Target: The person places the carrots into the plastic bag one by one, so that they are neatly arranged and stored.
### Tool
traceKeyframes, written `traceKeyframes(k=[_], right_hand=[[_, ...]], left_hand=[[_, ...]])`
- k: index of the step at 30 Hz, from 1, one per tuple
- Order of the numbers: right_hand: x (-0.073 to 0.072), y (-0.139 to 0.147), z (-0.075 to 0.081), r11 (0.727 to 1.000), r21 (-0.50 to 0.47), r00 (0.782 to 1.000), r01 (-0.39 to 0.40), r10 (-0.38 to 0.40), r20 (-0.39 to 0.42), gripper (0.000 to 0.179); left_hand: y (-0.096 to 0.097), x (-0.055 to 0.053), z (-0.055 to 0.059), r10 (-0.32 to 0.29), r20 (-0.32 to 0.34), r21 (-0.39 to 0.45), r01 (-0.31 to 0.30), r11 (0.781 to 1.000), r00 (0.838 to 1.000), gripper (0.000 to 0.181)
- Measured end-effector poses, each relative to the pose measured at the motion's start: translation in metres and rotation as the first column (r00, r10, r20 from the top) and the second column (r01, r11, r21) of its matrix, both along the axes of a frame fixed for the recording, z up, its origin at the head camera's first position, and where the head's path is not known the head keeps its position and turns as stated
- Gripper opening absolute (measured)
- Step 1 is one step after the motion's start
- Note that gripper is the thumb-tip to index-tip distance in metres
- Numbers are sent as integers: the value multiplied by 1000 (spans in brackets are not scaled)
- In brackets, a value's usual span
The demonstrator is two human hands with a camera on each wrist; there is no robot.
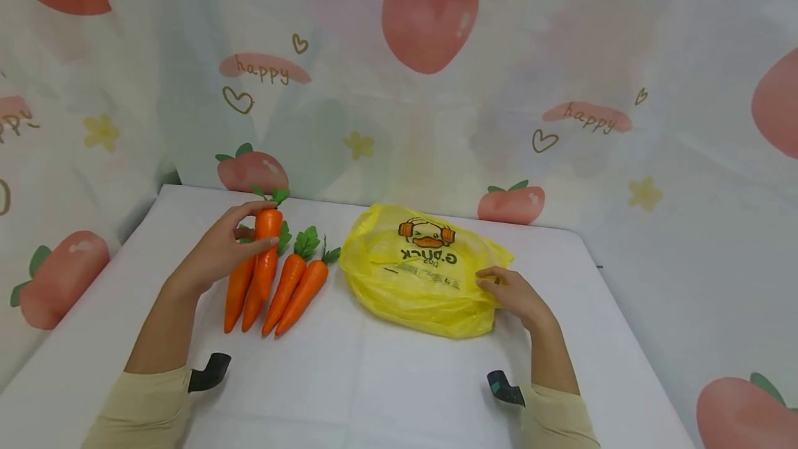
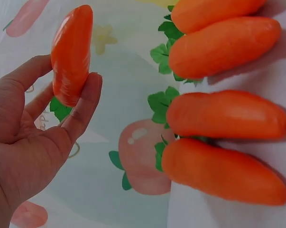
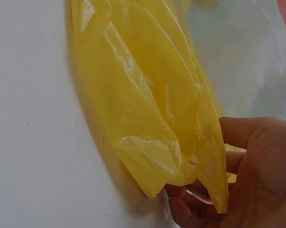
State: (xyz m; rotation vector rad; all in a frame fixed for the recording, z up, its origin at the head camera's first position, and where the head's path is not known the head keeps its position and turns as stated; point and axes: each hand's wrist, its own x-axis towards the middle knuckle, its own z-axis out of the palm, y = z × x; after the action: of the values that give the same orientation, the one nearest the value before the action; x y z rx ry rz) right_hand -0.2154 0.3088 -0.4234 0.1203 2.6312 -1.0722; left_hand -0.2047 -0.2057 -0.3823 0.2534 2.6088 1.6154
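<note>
My left hand [image 1: 221, 244] holds an orange carrot [image 1: 268, 227] between thumb and fingers near its leafy top. In the left wrist view this carrot [image 2: 72, 54] stands upright in the grip, its tip toward the camera. Several other carrots [image 1: 302, 296] lie side by side just below it, green leaves pointing to the far side. To their right, a yellow plastic bag [image 1: 399, 289] with a printed duck lies crumpled. My right hand [image 1: 517, 296] grips the bag's right edge, and in the right wrist view its fingers go partly behind the thin film [image 3: 211, 161].
A white-covered table [image 1: 386, 386] bears everything, with its far edge close to a fruit-printed curtain [image 1: 386, 102]. More of this curtain hangs along both sides. A dark curved piece sticks out from each sleeve cuff [image 1: 146, 400].
</note>
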Motion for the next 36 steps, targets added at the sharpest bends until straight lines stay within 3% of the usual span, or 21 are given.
traceKeyframes(k=[19,36], right_hand=[[0,1,1,1000,9,1000,17,-18,7,44],[0,1,0,1000,-12,1000,29,-29,5,42]], left_hand=[[51,-11,9,-71,-17,100,72,992,997,62],[92,-11,15,-136,-27,196,139,971,990,61]])
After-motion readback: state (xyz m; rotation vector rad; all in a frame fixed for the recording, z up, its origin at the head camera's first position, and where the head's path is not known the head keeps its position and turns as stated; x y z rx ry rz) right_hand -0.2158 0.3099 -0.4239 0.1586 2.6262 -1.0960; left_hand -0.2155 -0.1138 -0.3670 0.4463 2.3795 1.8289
